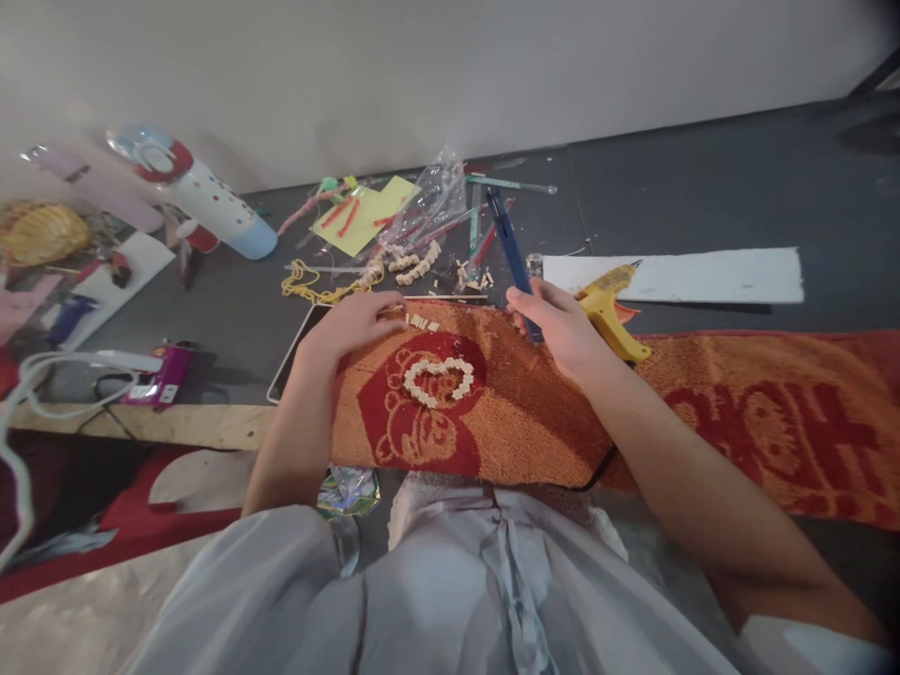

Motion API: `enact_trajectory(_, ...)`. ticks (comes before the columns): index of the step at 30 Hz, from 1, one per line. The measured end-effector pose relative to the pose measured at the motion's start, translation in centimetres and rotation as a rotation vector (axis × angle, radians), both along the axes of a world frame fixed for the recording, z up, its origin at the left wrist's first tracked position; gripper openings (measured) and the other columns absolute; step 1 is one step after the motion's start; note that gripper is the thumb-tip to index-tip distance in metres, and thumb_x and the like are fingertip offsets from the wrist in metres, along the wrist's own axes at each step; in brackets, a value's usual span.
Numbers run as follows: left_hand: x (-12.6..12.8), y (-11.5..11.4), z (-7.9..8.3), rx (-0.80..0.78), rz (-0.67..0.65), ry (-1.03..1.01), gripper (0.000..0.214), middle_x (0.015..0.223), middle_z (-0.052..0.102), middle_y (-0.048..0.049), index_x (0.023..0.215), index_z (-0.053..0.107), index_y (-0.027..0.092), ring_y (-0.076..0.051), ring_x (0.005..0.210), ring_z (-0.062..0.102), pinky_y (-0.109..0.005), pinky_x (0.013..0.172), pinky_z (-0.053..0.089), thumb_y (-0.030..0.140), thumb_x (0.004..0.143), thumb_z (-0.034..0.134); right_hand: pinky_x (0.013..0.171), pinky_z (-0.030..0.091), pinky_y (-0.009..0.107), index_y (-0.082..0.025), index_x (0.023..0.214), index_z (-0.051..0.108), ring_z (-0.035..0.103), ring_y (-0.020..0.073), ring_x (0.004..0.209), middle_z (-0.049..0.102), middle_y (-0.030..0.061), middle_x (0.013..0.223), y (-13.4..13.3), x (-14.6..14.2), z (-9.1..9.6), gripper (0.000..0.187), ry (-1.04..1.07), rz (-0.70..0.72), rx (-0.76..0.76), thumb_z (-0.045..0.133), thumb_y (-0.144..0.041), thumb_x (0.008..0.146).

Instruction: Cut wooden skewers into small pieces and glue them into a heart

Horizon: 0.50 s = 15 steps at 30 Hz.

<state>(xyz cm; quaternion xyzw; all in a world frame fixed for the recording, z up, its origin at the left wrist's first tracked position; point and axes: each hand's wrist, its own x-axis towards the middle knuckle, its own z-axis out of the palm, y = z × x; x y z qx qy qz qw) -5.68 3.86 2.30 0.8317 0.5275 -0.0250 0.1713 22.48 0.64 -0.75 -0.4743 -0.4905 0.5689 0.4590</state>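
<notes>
An orange and red towel (534, 422) lies across the grey surface in front of me. On its red patch sits a heart outline made of small pale pieces (437, 379). My left hand (355, 323) rests palm down at the towel's far left edge, fingers stretched toward a few loose pale pieces (422, 322). My right hand (559, 328) lies at the towel's far edge with its fingers curled over a dark blue stick-like tool (513, 248). A yellow glue gun (610, 305) lies just right of that hand.
Beyond the towel lie clear plastic wrap (436, 202), yellow paper (362, 216), yellow string (306, 281) and more pale pieces (414, 262). A long white strip (703, 275) lies at right. A white dotted bottle (203, 202) and clutter fill the left. A tablet edge (295, 361) shows under my left wrist.
</notes>
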Motion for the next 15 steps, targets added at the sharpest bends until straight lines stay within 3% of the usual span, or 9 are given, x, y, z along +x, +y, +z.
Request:
enact_trajectory(3,-0.05,0.08,-0.13,-0.012,0.009,-0.019,0.037,0.110,0.068,-0.0049,0.109,0.062,0.022,-0.022,0.095,0.061,-0.028,0.078,0.041,0.047,0.086,0.047,0.058,0.030,0.030,-0.023,0.074,0.051,0.040,0.0125,0.062,0.045,-0.0026,0.067,0.04,0.02,-0.25,0.031,-0.009,-0.009,-0.006,0.064,-0.051,0.077)
enact_trajectory(15,0.18,-0.16,-0.24,-0.052,0.037,-0.058,0.039,0.117,0.068,-0.0059,0.114,0.063,0.020,-0.023,0.102,0.062,-0.030,0.087,0.044,0.041,0.086,0.048,0.057,0.031,0.029,-0.023,0.074,0.050,0.040,0.0127,0.063,0.043,-0.0025,0.067,0.14,0.10,-0.88,0.034,-0.018,0.013,0.014,0.064,-0.054,0.078)
